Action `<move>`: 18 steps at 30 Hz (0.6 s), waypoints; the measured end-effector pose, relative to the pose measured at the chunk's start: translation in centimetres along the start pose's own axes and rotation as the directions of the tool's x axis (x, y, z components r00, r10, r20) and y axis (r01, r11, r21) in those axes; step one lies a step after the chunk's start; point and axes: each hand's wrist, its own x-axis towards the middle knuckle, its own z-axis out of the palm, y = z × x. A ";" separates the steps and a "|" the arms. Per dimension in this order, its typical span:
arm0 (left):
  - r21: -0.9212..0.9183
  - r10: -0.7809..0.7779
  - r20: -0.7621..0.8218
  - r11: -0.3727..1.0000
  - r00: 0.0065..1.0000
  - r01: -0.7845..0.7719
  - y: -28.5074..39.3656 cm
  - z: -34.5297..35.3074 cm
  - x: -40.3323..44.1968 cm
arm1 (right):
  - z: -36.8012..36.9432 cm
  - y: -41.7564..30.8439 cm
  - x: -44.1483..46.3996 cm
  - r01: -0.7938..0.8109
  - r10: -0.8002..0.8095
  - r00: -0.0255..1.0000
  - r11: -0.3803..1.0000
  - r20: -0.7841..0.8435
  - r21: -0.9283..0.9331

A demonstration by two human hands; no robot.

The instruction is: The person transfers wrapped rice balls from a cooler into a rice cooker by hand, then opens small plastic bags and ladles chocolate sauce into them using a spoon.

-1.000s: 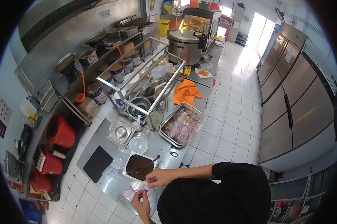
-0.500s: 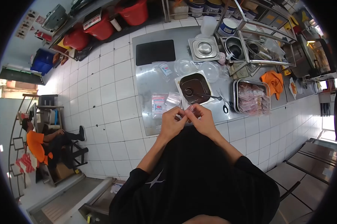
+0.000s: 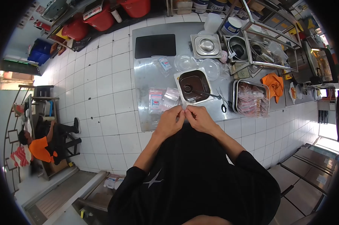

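Note:
At the front edge of the steel table, my left hand (image 3: 170, 120) and my right hand (image 3: 201, 119) meet with fingertips pinched together. Between them is a small clear plastic bag (image 3: 188, 102), mostly hidden by the fingers. Just beyond is a metal pan (image 3: 178, 88) of dark brown sauce (image 3: 198, 80), with a ladle (image 3: 207, 93) resting in it. Zip bags with a red and blue print (image 3: 155, 102) and plain clear bags (image 3: 171, 96) lie left of the pan. To its right are scissors (image 3: 223, 107) and a metal tray (image 3: 235, 96) heaped with filled sachets (image 3: 252, 99).
A black flat board (image 3: 155, 45), clear round lids (image 3: 210, 69) and a steel pan with a domed piece (image 3: 207, 45) lie farther back. A metal rack (image 3: 269, 66) and an orange cloth (image 3: 273, 85) stand right. A person in orange (image 3: 42, 148) sits far left.
My hands have drawn slightly closer to my body, still pinching together at the clear bag. The view has shifted a little. The seated person's arm has moved.

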 end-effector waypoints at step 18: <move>0.165 0.060 -0.166 0.986 0.984 -0.032 -0.1 -0.7 0.9 | -1.4 -0.5 0.4 0.163 -0.145 0.986 0.935 0.079 -0.316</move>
